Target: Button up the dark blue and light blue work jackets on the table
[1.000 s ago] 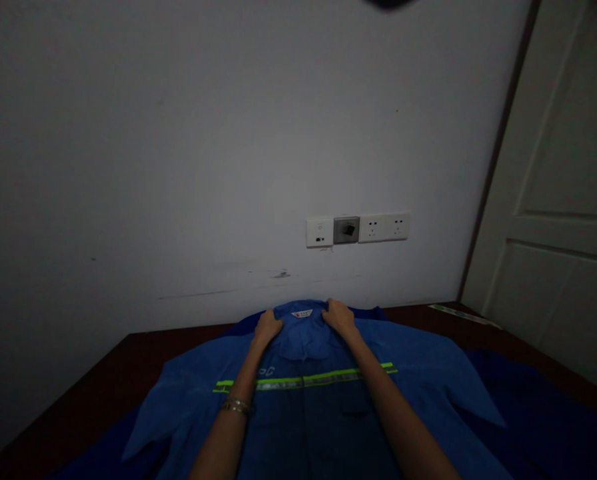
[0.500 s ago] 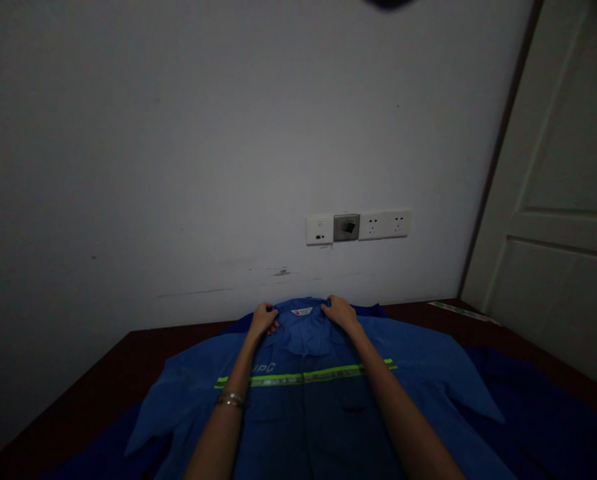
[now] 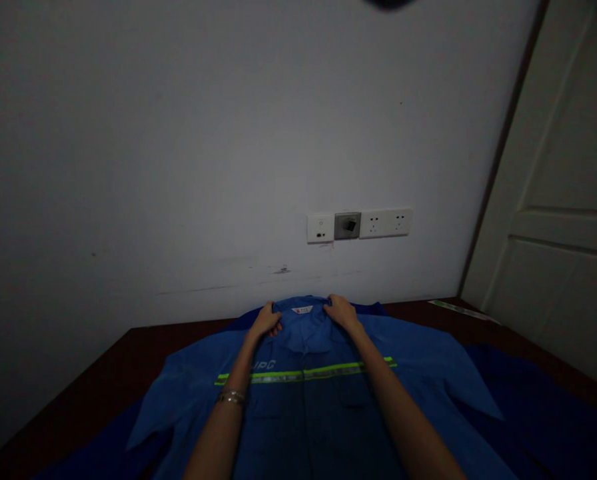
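Pinching the collar [image 3: 289, 304] on either side of its label [image 3: 302, 310], left hand [image 3: 267, 320] and right hand [image 3: 342, 312] seemingly square up a blue shirt [image 3: 323, 417] spread below that label (over darker cloth [image 3: 538, 407]); the next move calls for even tension.

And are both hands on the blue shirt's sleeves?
No, the left hand and the right hand grip the collar of the blue shirt, either side of the white label.

The bottom edge cuts off the jacket [image 3: 323, 420]
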`<act>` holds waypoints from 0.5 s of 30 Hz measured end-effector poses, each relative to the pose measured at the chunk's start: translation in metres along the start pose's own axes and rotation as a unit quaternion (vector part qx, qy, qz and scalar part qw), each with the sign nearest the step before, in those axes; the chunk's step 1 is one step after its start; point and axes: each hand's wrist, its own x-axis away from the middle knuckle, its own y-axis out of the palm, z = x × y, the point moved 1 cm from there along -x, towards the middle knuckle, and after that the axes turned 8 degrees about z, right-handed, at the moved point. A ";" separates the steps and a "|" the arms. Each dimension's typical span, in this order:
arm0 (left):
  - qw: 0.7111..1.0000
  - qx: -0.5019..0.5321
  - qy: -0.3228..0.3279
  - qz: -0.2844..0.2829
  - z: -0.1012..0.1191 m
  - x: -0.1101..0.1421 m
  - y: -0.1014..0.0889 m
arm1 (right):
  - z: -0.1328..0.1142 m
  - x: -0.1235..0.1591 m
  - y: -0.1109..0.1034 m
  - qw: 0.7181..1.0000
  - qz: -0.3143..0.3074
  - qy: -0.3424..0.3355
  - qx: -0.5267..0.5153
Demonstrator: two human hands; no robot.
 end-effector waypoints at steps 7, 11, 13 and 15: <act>0.998 0.019 -0.025 0.046 0.007 0.002 -0.004 | -0.002 -0.001 -0.021 1.000 -0.001 -0.017 -0.007; 0.985 0.021 0.015 0.171 0.018 0.003 -0.020 | -0.006 0.000 -0.049 0.999 0.003 -0.045 -0.021; 0.972 0.029 0.031 0.231 0.027 0.007 -0.031 | -0.014 0.005 -0.066 0.998 0.012 -0.061 -0.025; 0.961 0.051 0.043 0.269 0.042 0.014 -0.043 | -0.028 0.015 -0.084 0.996 0.020 -0.085 -0.032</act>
